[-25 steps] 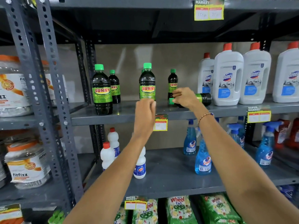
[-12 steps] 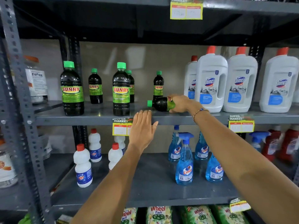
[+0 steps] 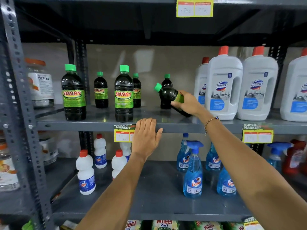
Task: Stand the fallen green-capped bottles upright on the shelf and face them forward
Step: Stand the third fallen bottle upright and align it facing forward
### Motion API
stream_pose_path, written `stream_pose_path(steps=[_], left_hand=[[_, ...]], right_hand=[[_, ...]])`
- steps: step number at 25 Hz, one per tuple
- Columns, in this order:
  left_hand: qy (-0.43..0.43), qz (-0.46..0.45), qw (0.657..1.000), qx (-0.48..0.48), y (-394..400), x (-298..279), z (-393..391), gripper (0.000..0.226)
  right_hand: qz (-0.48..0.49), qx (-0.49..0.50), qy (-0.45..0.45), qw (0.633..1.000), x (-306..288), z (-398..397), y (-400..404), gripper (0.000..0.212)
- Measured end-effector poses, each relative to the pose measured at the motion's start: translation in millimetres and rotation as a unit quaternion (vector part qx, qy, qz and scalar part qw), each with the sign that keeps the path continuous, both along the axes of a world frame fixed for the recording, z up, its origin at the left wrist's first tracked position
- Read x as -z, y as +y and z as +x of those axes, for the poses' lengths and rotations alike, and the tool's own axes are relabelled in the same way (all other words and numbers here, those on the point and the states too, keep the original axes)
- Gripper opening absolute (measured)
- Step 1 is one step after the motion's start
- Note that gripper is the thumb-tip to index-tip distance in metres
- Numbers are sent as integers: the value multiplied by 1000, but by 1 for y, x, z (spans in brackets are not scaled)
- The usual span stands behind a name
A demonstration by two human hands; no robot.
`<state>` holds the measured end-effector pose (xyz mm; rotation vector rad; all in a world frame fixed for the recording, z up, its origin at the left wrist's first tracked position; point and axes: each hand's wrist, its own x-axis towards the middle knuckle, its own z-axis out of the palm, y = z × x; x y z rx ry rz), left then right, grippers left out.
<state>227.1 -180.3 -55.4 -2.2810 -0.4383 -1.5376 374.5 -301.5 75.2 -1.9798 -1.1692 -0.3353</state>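
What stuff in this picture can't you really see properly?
All in the head view:
- The tilted bottle: the right hand covers most of its label.
- The small bottle behind it: the tilted bottle blocks its label.
- The price tag on the shelf edge: the left hand hides its right part.
- The top price tag: the handwriting is too blurry to read.
- The far-right white jug: cut off by the picture's edge.

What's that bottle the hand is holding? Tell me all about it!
The tilted bottle is small, dark, shiny plastic with a green cap pointing up-left and a green label mostly hidden by fingers. The right hand grips its middle. Its base sits low at the grey shelf; contact is unclear. Another small bottle stands right behind it.
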Motion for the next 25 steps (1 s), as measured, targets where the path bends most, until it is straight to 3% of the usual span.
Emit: stream_pose_path(steps=[4,6,15,19,23,25], left_hand=[[-3,-1,1000,1,-1,1,-2,45],[-6,-4,1000,4,0,1,-1,45],[-4,-12,1000,7,-2,1,-3,43],[-11,-14,1000,10,-2,3,-1,42],[-11,-16,1000,5,-3,2,-1,41],[-13,-13,1000,4,-3,3,0,41]], right_hand=[[93,-120,206,967,-6,-15,4,43],[101,-132,263,951,1,-18,11,46],[156,-88,310,934,16,-7,25,63],[104,-33,228,968,21,-6,28,75],[104,-38,233,966,20,-4,27,54],[86,-18,200,976,21,-4,26,53]])
